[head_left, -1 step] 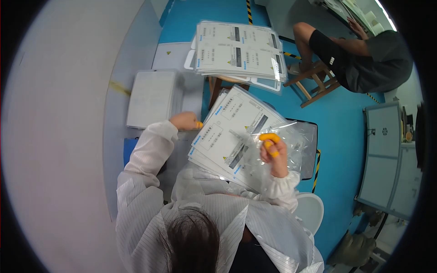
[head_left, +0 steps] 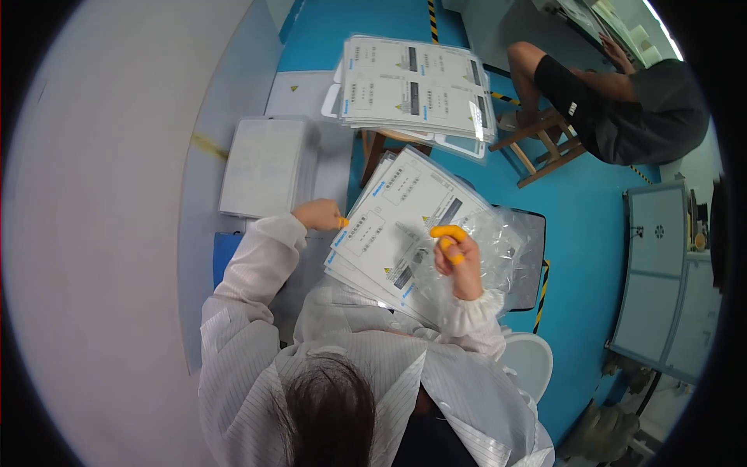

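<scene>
A stack of white printed sheets [head_left: 373, 233] lies at a slant before me, its sheets fanned out at the left and lower edges. My left hand [head_left: 317, 214] is closed at the stack's left edge, with a yellow-covered fingertip pinching the top sheet's border. Over the right part of the stack, my right hand [head_left: 459, 268] is curled shut, with yellow finger cots on its fingers. It grips crinkled clear plastic film [head_left: 502, 241], which spreads across the sheets' right side. The exact pinch point is hidden by the fingers.
Beyond lies another pile of printed sheets [head_left: 416, 86] on a wooden stool [head_left: 375, 156]. A white box [head_left: 264, 167] stands at left by the wall. At the far right, a person [head_left: 654, 109] sits on a wooden stool; grey cabinets [head_left: 657, 272] stand nearer. A dark-edged grey panel [head_left: 533, 265] shows beneath the film.
My right hand has shifted slightly left over the sheets, and the film around it looks more bunched. My left hand stays at the stack's edge.
</scene>
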`<action>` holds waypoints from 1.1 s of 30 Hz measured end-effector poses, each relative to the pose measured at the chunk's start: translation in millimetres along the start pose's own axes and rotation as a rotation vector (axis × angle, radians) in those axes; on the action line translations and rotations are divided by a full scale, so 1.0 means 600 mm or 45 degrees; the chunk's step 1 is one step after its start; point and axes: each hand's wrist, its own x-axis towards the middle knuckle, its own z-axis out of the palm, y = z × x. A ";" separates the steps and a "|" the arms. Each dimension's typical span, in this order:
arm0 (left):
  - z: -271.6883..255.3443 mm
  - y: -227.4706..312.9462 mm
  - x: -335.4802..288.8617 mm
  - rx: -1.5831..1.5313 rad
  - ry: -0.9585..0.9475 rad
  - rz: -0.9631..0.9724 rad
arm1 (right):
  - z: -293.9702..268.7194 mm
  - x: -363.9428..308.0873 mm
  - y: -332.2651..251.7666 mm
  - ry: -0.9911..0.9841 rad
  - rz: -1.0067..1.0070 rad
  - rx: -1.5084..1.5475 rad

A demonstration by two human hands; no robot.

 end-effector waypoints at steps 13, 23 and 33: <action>0.038 0.038 -0.091 -0.025 0.439 -0.113 | 0.125 0.070 0.167 -0.117 -0.408 -1.072; 0.024 0.048 -0.100 -0.640 0.275 -0.216 | 0.120 0.073 0.184 -0.253 -0.278 -1.307; 0.019 0.057 -0.115 -0.505 0.295 -0.058 | 0.093 0.097 0.217 0.049 -0.251 -1.144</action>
